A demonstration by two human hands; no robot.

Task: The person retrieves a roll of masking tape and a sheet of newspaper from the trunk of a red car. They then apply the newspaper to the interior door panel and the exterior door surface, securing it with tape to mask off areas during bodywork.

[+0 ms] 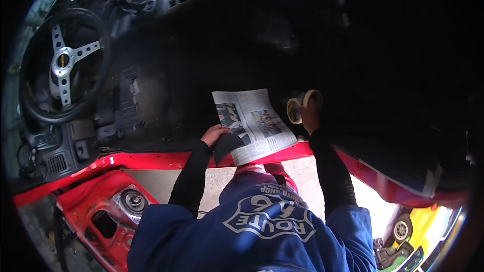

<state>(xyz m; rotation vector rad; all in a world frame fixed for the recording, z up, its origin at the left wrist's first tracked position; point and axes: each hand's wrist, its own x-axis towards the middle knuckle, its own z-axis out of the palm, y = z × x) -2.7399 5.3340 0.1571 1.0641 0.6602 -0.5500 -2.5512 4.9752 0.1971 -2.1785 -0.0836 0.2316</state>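
My left hand [216, 135] is closed on the left edge of a newspaper sheet [258, 130], its thumb over the page. The printed page hangs over the red door sill, and a dark, plain-looking piece [228, 147] shows under its near left corner. To the right of the paper, my right hand [311, 117] is wrapped round cream-coloured tape rolls. One roll [293, 111] faces me at the hand's left, and another ring [315, 94] stands above the fingers. Shadow hides how the fingers sit on them.
A red car sill [151, 159] runs across in front of me. Beyond it lies the dark car floor [201, 45], with a three-spoke steering wheel [63, 61] at left. An open red door [108, 206] with a speaker stands lower left; a yellow car [422, 226] is lower right.
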